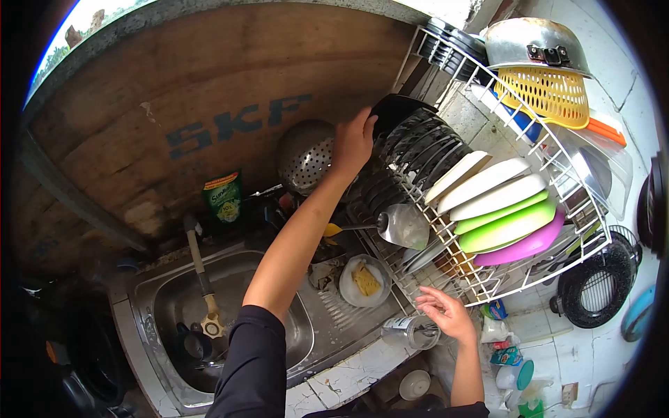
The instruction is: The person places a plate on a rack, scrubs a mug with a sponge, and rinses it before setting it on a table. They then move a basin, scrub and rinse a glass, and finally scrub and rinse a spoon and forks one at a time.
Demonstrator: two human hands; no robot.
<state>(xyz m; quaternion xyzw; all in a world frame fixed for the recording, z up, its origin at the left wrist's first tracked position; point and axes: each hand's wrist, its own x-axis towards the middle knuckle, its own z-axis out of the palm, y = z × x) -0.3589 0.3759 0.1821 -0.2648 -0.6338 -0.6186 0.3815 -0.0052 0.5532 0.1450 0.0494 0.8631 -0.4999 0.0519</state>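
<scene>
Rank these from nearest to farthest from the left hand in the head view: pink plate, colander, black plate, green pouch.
1. The black plate, in the rack, gripped by the left hand.
2. The colander, just on the hand's other side.
3. The green pouch, behind the sink.
4. The pink plate, last in the row at the rack's other end.

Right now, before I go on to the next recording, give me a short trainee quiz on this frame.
1. True or false: the left hand grips a black plate at the dish rack.
2. What lies in the white bowl beside the sink? A) yellow sponge B) fork C) egg
3. Fill in: the right hand is ___ (open or shut).
Key: 1 true; 2 A; 3 open.
</scene>
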